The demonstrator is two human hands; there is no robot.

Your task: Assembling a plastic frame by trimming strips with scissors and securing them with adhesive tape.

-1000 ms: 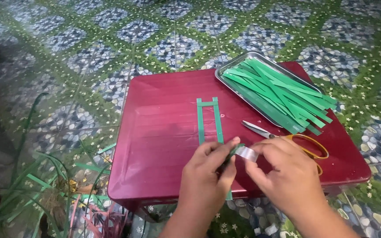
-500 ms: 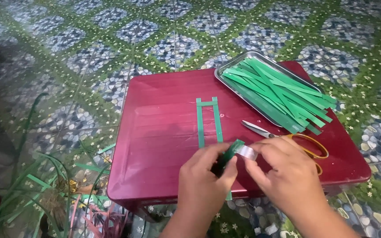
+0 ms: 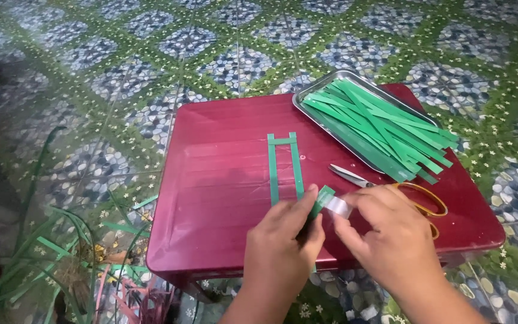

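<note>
My left hand (image 3: 283, 240) pinches a short green strip (image 3: 322, 198) near the front edge of a dark red table (image 3: 211, 180). My right hand (image 3: 391, 234) holds a piece of clear tape (image 3: 338, 207) against the tip of that strip. Just beyond my hands lie two long green strips (image 3: 284, 168) side by side, joined by a short cross strip at their far end. Scissors (image 3: 391, 189) with orange handles rest to the right, partly under my right hand.
A metal tray (image 3: 307, 99) piled with several green strips (image 3: 379, 129) sits at the table's back right corner. Patterned green and blue tiles (image 3: 151, 54) surround the table. Green leaves and scraps (image 3: 61, 264) lie on the floor at left.
My hands stay in place near the front edge. The green strip has tilted up a little, and the tape now sits at its tip.
</note>
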